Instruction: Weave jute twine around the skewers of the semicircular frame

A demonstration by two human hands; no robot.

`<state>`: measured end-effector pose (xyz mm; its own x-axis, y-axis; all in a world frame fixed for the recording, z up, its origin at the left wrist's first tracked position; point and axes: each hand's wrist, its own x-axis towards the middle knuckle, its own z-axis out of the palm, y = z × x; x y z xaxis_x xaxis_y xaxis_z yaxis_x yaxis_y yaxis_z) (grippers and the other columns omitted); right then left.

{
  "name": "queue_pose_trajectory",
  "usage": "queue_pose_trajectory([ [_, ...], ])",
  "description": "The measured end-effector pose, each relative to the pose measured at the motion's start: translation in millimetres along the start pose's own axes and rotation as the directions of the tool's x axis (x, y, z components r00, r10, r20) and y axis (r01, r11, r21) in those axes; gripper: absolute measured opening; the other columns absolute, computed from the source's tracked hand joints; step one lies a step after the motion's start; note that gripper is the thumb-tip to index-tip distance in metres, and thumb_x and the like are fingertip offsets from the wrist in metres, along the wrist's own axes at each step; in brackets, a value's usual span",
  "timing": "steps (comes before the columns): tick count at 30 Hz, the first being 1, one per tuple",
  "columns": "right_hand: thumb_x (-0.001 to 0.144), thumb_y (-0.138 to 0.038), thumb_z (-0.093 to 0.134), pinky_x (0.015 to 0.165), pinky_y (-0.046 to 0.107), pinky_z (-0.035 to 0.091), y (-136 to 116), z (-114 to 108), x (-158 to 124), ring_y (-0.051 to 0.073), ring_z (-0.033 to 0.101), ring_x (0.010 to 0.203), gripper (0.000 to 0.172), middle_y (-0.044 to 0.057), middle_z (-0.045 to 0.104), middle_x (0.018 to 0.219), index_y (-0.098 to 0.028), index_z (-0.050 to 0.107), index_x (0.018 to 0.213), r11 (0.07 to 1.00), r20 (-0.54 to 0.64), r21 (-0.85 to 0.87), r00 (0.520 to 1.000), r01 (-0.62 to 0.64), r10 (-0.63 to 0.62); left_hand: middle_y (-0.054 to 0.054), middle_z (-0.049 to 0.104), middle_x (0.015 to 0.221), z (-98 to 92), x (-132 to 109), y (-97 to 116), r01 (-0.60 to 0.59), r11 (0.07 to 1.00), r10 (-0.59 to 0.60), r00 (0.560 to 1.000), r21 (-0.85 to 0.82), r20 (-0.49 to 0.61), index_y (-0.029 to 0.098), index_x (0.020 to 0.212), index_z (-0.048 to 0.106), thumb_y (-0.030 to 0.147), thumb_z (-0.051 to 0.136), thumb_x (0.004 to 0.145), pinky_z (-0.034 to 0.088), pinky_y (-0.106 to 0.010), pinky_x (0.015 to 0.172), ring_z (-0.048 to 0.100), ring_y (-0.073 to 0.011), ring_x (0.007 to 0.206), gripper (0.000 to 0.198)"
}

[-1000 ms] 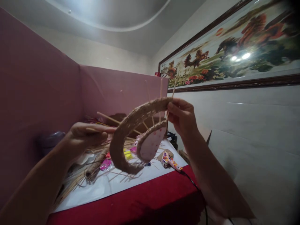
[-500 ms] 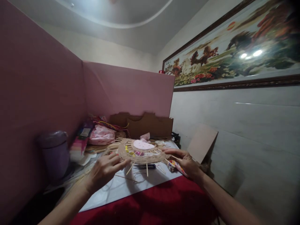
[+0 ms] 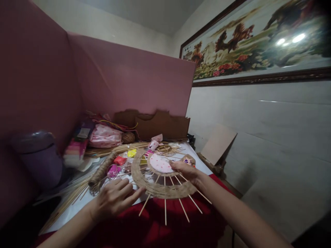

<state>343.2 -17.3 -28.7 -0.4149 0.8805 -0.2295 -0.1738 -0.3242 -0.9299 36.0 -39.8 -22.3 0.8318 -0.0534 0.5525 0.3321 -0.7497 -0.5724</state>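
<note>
A fan-shaped frame (image 3: pixel 165 191) hangs tilted over the front of the table: a half ring wrapped in brown fibre, thin sticks radiating through it, and a half disc of pink dotted cloth (image 3: pixel 160 163) at its centre. My right hand (image 3: pixel 187 172) pinches the right side of the dotted half disc, thumb on top, its other fingers mostly hidden beneath. My left hand (image 3: pixel 116 199) is closed at the half ring's lower left edge, its foremost digit against the rim and the others curled. A roll of brown twine (image 3: pixel 103 168) lies just beyond my left hand.
Red, magenta and yellow packets (image 3: pixel 120 160) lie behind the frame. A bundle of sticks (image 3: pixel 113 150), a twine ball (image 3: pixel 128 137) and pink dotted cloth (image 3: pixel 106 136) are at the back, before cardboard (image 3: pixel 162 125). A purple bin (image 3: pixel 42 162) stands left; a wall is right.
My right hand has shifted from the half ring's right end to the dotted half disc. The frame has come nearer and tipped, showing more of its face. The view has turned downward.
</note>
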Motion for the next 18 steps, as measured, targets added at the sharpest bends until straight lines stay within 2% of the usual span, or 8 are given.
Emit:
queue_pose_trajectory([
  [4,0.067,-0.037,0.077,0.062,0.025,0.052,-8,9,20,0.013,0.065,0.059,0.037,0.006,0.070,0.070,-0.008,0.064,0.088,0.998,0.093,0.048,0.995,-0.040,0.035,0.001,0.056,0.062,-3.9,2,3,-0.011,1.000,0.012,1.000,0.024,-0.016,0.014,0.113,0.058,0.011,0.050,0.084,0.035,-0.028,0.046,0.049,-0.0133,0.052,0.030],
  [9,0.066,-0.022,0.077,0.057,0.021,0.050,-26,25,32,0.012,0.065,0.060,0.033,0.005,0.071,0.074,-0.008,0.064,0.093,0.995,0.064,0.051,0.994,0.080,-0.084,0.000,0.058,0.064,-2.7,-8,-3,0.044,0.996,-0.046,0.999,0.081,0.016,0.011,0.118,0.056,0.010,0.051,0.085,0.038,-0.028,0.049,0.051,-0.0137,0.054,0.034],
  [12,0.066,-0.021,0.076,0.057,0.022,0.050,-31,30,42,0.012,0.064,0.059,0.032,0.006,0.071,0.074,-0.007,0.064,0.092,0.990,0.049,0.055,0.990,0.127,-0.130,-0.003,0.062,0.070,-0.2,-14,-6,0.110,0.987,-0.116,0.992,0.121,0.042,0.010,0.122,0.055,0.009,0.050,0.086,0.042,-0.029,0.054,0.056,-0.0150,0.059,0.036],
  [15,0.065,-0.021,0.076,0.057,0.021,0.050,-26,31,51,0.012,0.064,0.059,0.033,0.005,0.071,0.072,-0.007,0.065,0.093,0.979,0.030,0.111,0.984,0.173,-0.177,-0.002,0.064,0.072,3.5,-18,-5,0.194,0.973,-0.202,0.978,0.126,0.053,0.015,0.126,0.053,0.009,0.051,0.086,0.043,-0.028,0.055,0.059,-0.0150,0.062,0.040],
  [18,0.065,-0.021,0.076,0.059,0.021,0.050,-15,29,56,0.013,0.066,0.061,0.034,0.005,0.071,0.075,-0.008,0.065,0.094,0.965,0.030,0.181,0.980,0.190,-0.198,-0.001,0.065,0.071,8.2,-19,-2,0.311,0.949,-0.310,0.950,0.056,-0.031,0.020,0.123,0.056,0.005,0.051,0.085,0.044,-0.025,0.054,0.060,-0.0125,0.060,0.041],
])
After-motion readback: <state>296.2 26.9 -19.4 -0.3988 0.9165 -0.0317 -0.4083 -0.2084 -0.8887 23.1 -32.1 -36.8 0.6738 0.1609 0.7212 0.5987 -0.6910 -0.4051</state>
